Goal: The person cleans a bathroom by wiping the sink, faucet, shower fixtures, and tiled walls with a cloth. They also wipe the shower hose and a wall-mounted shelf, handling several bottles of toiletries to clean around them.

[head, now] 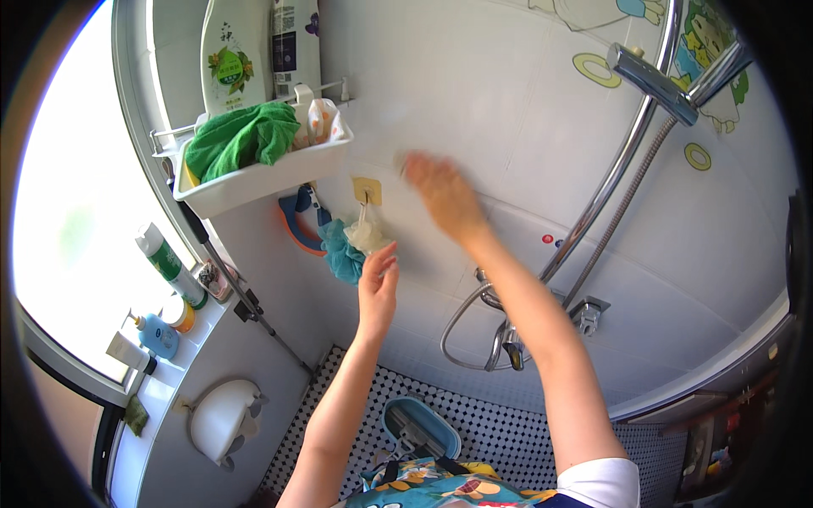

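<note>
My right hand (444,193), blurred by motion, is raised against or close to the white wall tiles (457,76); something pale shows at its fingertips, too blurred to name. My left hand (380,279) is held lower, fingers partly bent, with nothing seen in it. Just above and behind its fingertips hang a cream mesh bath puff (367,235) and a teal mesh bath puff (345,257), near a yellow adhesive hook (367,190). A white shelf basket (267,181) at upper left holds a green cloth (244,140), with bottles standing behind it.
A chrome shower rail (610,165), hose and mixer tap (511,346) are at right. Bottles, including a blue pump bottle (159,335), line the window ledge at left. A white basin (225,419) hangs below. A blue bucket (422,428) stands on the patterned floor.
</note>
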The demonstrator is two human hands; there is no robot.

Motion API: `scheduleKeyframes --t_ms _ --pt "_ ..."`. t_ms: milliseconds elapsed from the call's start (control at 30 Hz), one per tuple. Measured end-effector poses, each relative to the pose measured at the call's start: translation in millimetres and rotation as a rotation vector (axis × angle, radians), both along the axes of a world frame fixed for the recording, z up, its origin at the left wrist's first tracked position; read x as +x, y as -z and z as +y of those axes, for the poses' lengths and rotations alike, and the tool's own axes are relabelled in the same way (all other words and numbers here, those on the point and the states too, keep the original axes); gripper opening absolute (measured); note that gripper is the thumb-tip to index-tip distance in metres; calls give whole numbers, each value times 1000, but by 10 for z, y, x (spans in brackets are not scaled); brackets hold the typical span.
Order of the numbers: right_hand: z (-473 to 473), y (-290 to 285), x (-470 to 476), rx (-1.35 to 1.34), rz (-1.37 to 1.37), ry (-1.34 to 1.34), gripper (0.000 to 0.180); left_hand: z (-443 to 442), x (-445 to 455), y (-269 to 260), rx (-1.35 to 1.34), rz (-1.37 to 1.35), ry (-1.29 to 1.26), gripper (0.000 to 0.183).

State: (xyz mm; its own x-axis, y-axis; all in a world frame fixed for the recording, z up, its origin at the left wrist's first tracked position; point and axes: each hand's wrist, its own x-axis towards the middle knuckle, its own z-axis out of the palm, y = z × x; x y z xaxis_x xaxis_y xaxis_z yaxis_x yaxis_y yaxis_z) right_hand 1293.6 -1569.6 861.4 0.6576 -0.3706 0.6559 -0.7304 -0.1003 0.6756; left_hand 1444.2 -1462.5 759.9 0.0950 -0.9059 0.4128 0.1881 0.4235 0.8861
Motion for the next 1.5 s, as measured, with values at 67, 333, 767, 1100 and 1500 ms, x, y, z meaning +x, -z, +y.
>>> scheduleKeyframes --t_ms 67,333,767,1100,1500 --pt "-148 -818 -6 -195 -202 39 45 27 -61 -43 21 -17 27 35" --pt "-563 -1738 298 -272 -315 -432 42 -52 -167 -195 -39 -88 52 37" --pt "112 -1374 -303 -336 -518 -32 51 -111 -116 -150 -35 -103 61 33" --pt "91 524 -358 240 -296 21 50 13 -513 -196 -72 -79 207 32" --pt "266 -1637 -777 -593 -826 11 59 102 -368 -208 -81 -82 182 31"
